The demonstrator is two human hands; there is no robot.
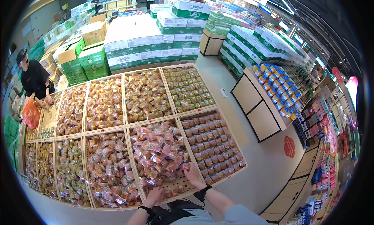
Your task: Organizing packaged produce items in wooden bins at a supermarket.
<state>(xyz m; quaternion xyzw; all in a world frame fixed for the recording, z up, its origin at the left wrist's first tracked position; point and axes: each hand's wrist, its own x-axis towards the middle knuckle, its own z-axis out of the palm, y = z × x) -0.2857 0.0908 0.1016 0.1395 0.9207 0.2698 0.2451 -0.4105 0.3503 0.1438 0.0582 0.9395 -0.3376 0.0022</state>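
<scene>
My left hand (156, 195) is at the near edge of a wooden bin, beside a short row of wrapped snack cakes (174, 191) at its front; its fingers are partly hidden. My right hand (191, 172) reaches over the same bin's right side, fingers bent at a wrapped cake on the edge of the pile. Loose pink-wrapped cakes (159, 149) are heaped behind both hands, and part of the bin's perforated floor (175, 184) shows. The bin to the right holds wrapped cakes in neat rows (213, 143). Both wrists wear black bands.
More wooden bins of wrapped cakes (109, 166) extend left and behind. A person in black (35, 76) stands at the far left bins by a red plastic bag (31, 114). Stacked water cartons (140, 47) stand behind. A display stand (257, 108) with blue-lidded containers is at the right, across an aisle.
</scene>
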